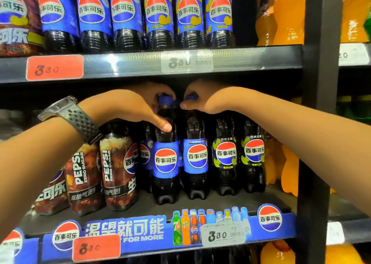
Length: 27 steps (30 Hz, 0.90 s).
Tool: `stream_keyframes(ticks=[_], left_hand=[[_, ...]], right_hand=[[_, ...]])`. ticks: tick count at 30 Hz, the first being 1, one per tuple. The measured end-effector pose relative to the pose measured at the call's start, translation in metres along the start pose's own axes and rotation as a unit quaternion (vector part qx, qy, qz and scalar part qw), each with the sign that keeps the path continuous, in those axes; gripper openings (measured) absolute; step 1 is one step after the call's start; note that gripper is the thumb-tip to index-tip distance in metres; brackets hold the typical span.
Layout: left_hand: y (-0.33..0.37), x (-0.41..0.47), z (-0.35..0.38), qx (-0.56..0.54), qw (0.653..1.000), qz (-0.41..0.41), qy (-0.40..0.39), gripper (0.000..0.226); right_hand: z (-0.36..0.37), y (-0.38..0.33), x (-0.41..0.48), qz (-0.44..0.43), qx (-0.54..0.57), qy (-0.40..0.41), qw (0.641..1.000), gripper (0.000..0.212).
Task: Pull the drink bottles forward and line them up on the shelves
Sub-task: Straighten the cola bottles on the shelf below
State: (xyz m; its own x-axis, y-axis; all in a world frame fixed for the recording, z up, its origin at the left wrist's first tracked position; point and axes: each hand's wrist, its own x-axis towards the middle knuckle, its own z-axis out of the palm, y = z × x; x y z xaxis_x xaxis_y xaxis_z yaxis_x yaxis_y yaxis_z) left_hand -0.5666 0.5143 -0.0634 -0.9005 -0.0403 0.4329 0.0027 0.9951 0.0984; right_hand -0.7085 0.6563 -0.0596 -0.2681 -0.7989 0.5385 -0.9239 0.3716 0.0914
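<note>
Two blue-label colas are in hand on the middle shelf: the left cola and the right cola. Both stand upright, side by side, set back from the shelf's front edge. We note the left cola slightly forward of the right one.

Surroundings:
- Two lime colas stand upright just beside the right cola.
- Zero-sugar bottles stand to the left, nearer the front edge, partly hidden by the left forearm.
- Another blue-label bottle sits behind the left cola.
- The upper shelf hangs close above the two caps and carries its own cola row and a red price tag.
- Orange bottles stand at the upper right.
- A black post bounds the bay on the right.

Hands:
- Both forearms reach in from the lower corners and meet under the upper shelf.
- The left hand, with a watch on its wrist, grips the top of the left cola. Its fingers curl over the blue cap, and the thumb presses the bottle's shoulder.
- The right hand grips the top of the right cola. Its fingers curl over the cap, and the thumb lies against the neck.
</note>
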Motion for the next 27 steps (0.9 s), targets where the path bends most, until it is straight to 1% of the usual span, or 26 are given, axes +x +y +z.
stream_keyframes(ticks=[6, 10, 15, 18, 21, 27], left_hand=[[-0.005, -0.004, 0.004, -0.057, 0.998, 0.018, 0.03, 0.077], [-0.005, -0.003, 0.004, -0.072, 0.997, 0.026, 0.024, 0.075], [-0.006, 0.002, 0.004, -0.101, 0.994, 0.031, 0.012, 0.067], [-0.006, 0.002, 0.004, -0.114, 0.993, 0.031, 0.017, 0.07], [-0.008, 0.004, 0.003, -0.094, 0.995, 0.026, 0.01, 0.072], [-0.017, 0.0, -0.004, 0.023, 1.0, 0.003, 0.021, 0.076]], right_hand=[[-0.004, -0.002, 0.001, -0.008, -0.018, -0.02, 1.0, 0.034], [-0.004, 0.0, 0.0, -0.012, -0.023, -0.006, 1.0, 0.033], [-0.001, 0.001, 0.002, -0.012, -0.009, 0.003, 1.0, 0.031], [0.002, 0.002, 0.0, -0.012, 0.001, 0.023, 1.0, 0.027], [0.004, 0.0, -0.001, -0.01, 0.004, 0.039, 0.999, 0.027], [-0.003, -0.009, 0.0, -0.021, -0.04, -0.006, 0.999, 0.03]])
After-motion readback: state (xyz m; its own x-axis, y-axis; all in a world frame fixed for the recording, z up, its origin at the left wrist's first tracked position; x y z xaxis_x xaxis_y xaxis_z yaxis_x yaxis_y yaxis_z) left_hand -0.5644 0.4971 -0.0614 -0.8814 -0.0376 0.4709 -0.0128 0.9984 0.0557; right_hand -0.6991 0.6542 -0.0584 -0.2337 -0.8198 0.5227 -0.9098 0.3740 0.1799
